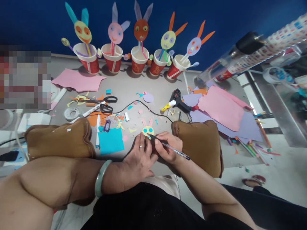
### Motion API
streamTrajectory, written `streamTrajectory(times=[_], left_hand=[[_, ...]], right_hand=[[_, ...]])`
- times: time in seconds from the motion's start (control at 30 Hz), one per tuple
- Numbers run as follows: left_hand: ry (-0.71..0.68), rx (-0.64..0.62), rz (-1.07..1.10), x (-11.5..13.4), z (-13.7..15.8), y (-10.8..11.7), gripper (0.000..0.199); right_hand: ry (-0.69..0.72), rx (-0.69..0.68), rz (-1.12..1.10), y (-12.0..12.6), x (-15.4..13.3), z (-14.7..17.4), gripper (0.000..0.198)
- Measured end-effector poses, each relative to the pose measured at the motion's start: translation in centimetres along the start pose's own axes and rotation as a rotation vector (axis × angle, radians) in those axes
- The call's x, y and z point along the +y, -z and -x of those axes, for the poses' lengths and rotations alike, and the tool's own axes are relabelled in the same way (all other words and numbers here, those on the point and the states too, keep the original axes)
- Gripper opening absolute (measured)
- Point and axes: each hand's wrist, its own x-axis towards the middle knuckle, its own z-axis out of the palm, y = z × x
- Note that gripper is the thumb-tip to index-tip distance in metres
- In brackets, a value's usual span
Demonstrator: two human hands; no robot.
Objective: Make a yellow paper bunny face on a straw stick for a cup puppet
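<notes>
A small yellow paper bunny face (148,128) with pink ears and blue round eyes lies on the table in front of me. My right hand (169,145) grips a black pen (176,150), its tip at the face. My left hand (140,155), with a ring on one finger, lies flat beside it, fingertips at the face's lower left edge. A blue paper sheet (111,141) is left of that hand. Pink and yellow scraps lie around the face, whose lower part my hands partly cover.
Red-and-white paper cups (140,62) with paper bunny heads line the back. Scissors (107,103), a tape roll (72,113) and markers lie left. A hot glue gun (179,101) and pink paper (222,108) are at right. Brown cushions (59,138) flank my arms.
</notes>
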Motion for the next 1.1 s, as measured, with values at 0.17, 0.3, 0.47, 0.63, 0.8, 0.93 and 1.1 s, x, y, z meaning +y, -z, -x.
streamTrajectory(times=[0.17, 0.3, 0.47, 0.63, 0.8, 0.93, 1.1], left_hand=[[0.016, 0.008, 0.009, -0.1, -0.1, -0.2, 0.105], [0.012, -0.023, 0.025, -0.2, -0.2, 0.1, 0.098], [0.001, -0.101, 0.038, -0.4, -0.5, 0.9, 0.087], [-0.017, -0.089, 0.017, -0.6, -0.4, 1.2, 0.087], [-0.017, -0.146, 0.025, -0.7, -0.3, 1.7, 0.086], [-0.025, -0.210, 0.043, -0.7, -0.3, 2.0, 0.088], [-0.027, -0.241, 0.047, -0.9, -0.5, 2.2, 0.086]], right_hand=[[-0.039, 0.047, 0.029, 0.0, -0.1, 0.1, 0.010], [-0.067, 0.023, 0.020, 0.3, -0.1, -0.2, 0.012], [-0.145, 0.026, -0.059, 0.5, -0.2, -0.8, 0.013], [-0.255, 0.073, -0.084, 0.4, 0.4, 0.1, 0.015], [-0.191, 0.263, -0.193, 0.3, 1.5, 0.5, 0.005], [-0.193, 0.440, -0.310, 0.1, 1.7, -0.6, 0.014], [-0.308, 0.383, -0.410, 0.0, 1.2, -1.4, 0.008]])
